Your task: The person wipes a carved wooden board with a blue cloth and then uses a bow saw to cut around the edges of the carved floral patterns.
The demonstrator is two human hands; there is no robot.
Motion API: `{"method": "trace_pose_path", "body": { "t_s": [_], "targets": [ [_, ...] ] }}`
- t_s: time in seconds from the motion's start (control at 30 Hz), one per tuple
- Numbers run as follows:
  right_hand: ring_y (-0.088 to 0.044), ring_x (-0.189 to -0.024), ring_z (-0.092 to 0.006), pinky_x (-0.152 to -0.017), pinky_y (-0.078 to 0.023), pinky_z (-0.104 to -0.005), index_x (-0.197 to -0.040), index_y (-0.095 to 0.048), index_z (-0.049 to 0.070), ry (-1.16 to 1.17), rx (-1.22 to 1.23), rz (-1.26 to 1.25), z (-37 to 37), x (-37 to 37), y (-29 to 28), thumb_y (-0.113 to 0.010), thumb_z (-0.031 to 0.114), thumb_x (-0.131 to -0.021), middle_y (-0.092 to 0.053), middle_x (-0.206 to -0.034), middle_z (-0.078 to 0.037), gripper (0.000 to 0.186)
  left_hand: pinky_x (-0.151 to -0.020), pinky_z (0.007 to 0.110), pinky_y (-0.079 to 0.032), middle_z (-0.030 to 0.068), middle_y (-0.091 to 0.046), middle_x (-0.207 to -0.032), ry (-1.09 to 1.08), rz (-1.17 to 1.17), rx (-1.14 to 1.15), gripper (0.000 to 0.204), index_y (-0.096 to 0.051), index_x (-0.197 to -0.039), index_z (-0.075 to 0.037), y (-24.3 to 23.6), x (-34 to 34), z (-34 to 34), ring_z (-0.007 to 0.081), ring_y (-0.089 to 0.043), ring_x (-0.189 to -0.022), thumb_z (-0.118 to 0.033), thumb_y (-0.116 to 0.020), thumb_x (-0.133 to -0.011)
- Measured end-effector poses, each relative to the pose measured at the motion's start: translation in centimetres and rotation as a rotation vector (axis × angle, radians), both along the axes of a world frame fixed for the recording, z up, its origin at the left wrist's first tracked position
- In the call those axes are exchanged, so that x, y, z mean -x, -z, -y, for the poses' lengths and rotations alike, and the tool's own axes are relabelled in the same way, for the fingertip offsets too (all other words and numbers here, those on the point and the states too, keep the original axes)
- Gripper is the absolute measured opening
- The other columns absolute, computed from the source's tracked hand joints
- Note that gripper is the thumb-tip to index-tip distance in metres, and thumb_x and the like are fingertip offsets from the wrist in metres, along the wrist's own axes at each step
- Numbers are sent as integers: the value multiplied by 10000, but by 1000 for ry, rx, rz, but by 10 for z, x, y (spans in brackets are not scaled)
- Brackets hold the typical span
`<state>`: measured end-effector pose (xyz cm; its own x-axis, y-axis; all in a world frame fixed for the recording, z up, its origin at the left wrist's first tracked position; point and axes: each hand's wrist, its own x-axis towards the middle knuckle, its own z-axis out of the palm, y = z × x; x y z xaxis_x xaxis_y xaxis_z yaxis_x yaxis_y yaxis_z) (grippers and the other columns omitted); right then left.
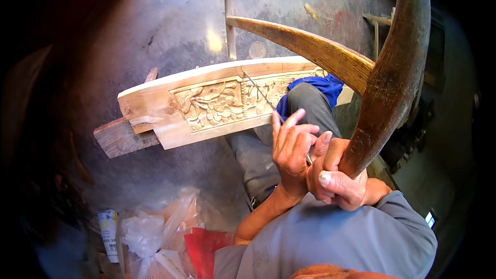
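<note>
In the head view, my right hand [338, 186] grips the near end of the wooden frame saw [310, 46], whose long axis points forward-left from that hand, toward the carved board [217, 106]. My left hand [290, 150] is beside it, fingers spread; whether it grips anything I cannot tell.

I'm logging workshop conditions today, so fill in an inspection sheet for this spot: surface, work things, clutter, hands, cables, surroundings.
Surface: grey floor, stained in patches.
Work things: carved wooden board with leafy relief; rough plank showing under its left end; wooden frame saw, its thin blade crossing the board in view.
Clutter: clear plastic bag, white container and red item, lower left; blue cloth by the knee.
Left hand: fingers partly spread, beside the right; grip unclear.
Right hand: closed around the saw's near end.
Cables: nothing seen.
Surroundings: loose timber at right; outer rim too dark to read.
</note>
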<state>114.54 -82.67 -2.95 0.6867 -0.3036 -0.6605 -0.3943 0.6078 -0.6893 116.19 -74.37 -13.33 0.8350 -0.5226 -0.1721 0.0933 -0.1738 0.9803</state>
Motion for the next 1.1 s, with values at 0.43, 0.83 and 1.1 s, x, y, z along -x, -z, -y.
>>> {"method": "trace_pose_path", "body": {
  "t_s": [0.43,0.83,1.1],
  "targets": [
    [-562,-799,-114,-719,-485,-302,-875,-624,15,-162,198,-261,13,-33,84,-760,67,-878,-614,-849,-36,145,-1141,632,-391,163,-681,-1119,-101,-241,7,282,-704,-999,-4,75,5,14,476,-597,-1251,-257,-709,-876],
    [-413,-409,-113,-408,-334,-272,-829,-424,47,-208,156,-195,5,-45,53,-607,109,-990,-467,-541,-44,252,-1064,568,-476,146,-690,-967,-266,-41,-97,348,-562,-726,-10,63,8,24,412,-676,-1120,-194,-667,-1003],
    [-370,-388,-121,-383,-324,-288,-854,-396,52,-302,270,-228,-6,-35,61,-599,135,-989,-405,-525,-31,258,-1093,630,-442,157,-620,-858,-361,-118,-69,289,-573,-758,-33,62,7,15,422,-673,-1102,-167,-702,-979]
  ]
}}
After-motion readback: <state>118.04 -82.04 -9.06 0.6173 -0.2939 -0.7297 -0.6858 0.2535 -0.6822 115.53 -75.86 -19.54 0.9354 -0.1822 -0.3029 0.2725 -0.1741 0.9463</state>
